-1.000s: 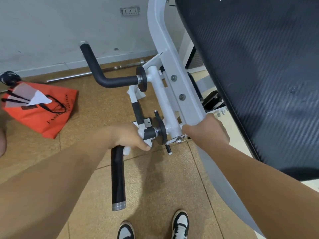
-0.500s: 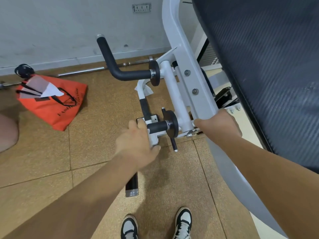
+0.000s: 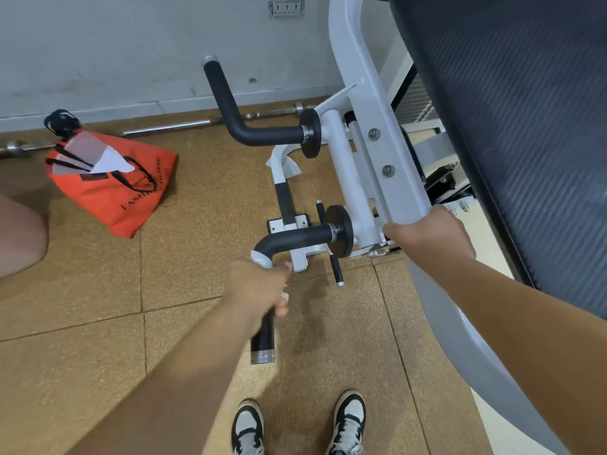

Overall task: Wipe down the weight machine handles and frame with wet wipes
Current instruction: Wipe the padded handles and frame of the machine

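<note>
Wet wipe (image 3: pixel 261 258) sits on lower black handle (image 3: pixel 297 240) just past its bend, left hand (image 3: pixel 258 290) curled tight round wipe and handle; right hand (image 3: pixel 430 236) grips white frame (image 3: pixel 377 126) edge; orange bag (image 3: pixel 111 185) on floor (image 3: pixel 98 323)

Both handles are matte black, and the near handle (image 3: pixel 295 239) has a silver end cap just like the far handle (image 3: pixel 236 119). The wet wipe (image 3: pixel 261 257) is plain white. The frame (image 3: pixel 402 195) is white-ish light grey with silver bolts. The pad (image 3: pixel 525 126) is black with a fine carbon-weave pattern. The floor (image 3: pixel 98 356) is speckled tan tile, the bag (image 3: pixel 108 188) is bright orange-red with black lettering, and the shoes (image 3: pixel 248 428) are black and white.
</note>
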Demonstrator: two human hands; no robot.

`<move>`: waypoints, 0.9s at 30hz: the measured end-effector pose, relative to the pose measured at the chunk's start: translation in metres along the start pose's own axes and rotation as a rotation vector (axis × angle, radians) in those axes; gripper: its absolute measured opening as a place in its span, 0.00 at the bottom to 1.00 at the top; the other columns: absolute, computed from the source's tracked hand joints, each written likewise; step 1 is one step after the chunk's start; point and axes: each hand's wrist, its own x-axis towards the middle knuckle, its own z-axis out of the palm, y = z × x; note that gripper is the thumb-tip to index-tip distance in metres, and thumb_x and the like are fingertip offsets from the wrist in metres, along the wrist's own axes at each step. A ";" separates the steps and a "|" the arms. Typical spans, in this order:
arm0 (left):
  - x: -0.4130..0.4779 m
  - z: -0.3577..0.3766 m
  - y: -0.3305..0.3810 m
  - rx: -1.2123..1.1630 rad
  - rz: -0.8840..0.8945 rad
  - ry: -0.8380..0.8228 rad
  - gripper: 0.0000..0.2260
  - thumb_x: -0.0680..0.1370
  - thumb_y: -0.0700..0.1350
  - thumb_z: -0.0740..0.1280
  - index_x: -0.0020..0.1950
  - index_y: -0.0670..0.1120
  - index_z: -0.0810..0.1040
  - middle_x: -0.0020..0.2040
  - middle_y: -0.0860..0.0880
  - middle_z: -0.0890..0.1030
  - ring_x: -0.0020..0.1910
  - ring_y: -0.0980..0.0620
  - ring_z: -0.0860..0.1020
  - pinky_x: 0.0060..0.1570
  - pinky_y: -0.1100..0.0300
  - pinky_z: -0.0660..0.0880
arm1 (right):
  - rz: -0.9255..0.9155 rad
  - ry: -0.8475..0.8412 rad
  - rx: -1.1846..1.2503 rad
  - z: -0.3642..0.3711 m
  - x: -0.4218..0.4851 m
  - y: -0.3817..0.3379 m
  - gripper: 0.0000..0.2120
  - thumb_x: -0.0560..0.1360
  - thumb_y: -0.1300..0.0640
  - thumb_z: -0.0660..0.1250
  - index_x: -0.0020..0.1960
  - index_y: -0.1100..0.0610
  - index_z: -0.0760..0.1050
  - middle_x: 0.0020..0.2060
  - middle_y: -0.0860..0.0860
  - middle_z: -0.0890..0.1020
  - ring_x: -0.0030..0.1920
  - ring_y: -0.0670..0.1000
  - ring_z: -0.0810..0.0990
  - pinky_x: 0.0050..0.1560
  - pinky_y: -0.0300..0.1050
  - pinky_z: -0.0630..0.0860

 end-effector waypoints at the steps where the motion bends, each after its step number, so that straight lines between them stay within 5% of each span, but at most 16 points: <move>1: 0.001 -0.004 0.009 -0.119 -0.126 -0.133 0.10 0.77 0.45 0.77 0.50 0.42 0.79 0.33 0.46 0.76 0.24 0.50 0.72 0.26 0.58 0.77 | 0.002 -0.001 0.005 0.000 0.000 0.000 0.27 0.64 0.41 0.70 0.57 0.54 0.75 0.44 0.51 0.83 0.44 0.56 0.83 0.48 0.58 0.85; 4: -0.003 -0.014 0.014 -0.255 -0.229 -0.366 0.07 0.77 0.47 0.76 0.44 0.48 0.80 0.29 0.51 0.68 0.24 0.53 0.65 0.25 0.61 0.71 | 0.006 -0.018 0.017 -0.001 -0.001 -0.002 0.28 0.62 0.40 0.70 0.58 0.54 0.75 0.45 0.51 0.83 0.45 0.56 0.83 0.49 0.59 0.85; 10: -0.049 -0.002 -0.039 0.345 0.106 0.091 0.12 0.82 0.48 0.69 0.55 0.41 0.72 0.34 0.44 0.80 0.26 0.48 0.76 0.27 0.59 0.71 | 0.009 -0.012 0.005 -0.001 0.000 -0.002 0.28 0.63 0.40 0.70 0.58 0.54 0.74 0.46 0.51 0.83 0.45 0.55 0.83 0.50 0.59 0.84; 14: -0.050 -0.006 -0.044 0.305 0.050 0.039 0.11 0.79 0.44 0.70 0.53 0.37 0.76 0.29 0.45 0.79 0.24 0.50 0.76 0.25 0.60 0.71 | 0.010 0.000 -0.012 0.001 0.001 -0.002 0.29 0.62 0.40 0.69 0.58 0.55 0.75 0.44 0.52 0.83 0.44 0.57 0.83 0.49 0.59 0.85; 18: -0.014 -0.004 0.003 0.152 -0.103 -0.023 0.13 0.78 0.50 0.74 0.48 0.40 0.77 0.34 0.40 0.86 0.38 0.45 0.84 0.38 0.58 0.78 | -0.007 0.020 -0.003 0.002 0.002 0.000 0.27 0.65 0.42 0.71 0.58 0.56 0.73 0.45 0.53 0.82 0.44 0.57 0.82 0.49 0.59 0.84; 22: -0.019 0.003 -0.021 0.369 0.105 0.146 0.12 0.79 0.50 0.71 0.50 0.41 0.75 0.34 0.43 0.84 0.28 0.47 0.83 0.27 0.58 0.79 | -0.011 0.020 0.032 0.004 0.006 0.004 0.27 0.65 0.42 0.71 0.58 0.56 0.74 0.45 0.53 0.82 0.45 0.56 0.82 0.49 0.57 0.84; 27: -0.058 0.000 -0.054 0.481 0.289 0.187 0.11 0.81 0.49 0.68 0.54 0.44 0.70 0.36 0.50 0.78 0.32 0.48 0.79 0.36 0.49 0.79 | -0.040 -0.009 0.084 0.004 0.008 0.008 0.27 0.64 0.41 0.72 0.57 0.56 0.75 0.44 0.52 0.83 0.44 0.56 0.83 0.49 0.56 0.85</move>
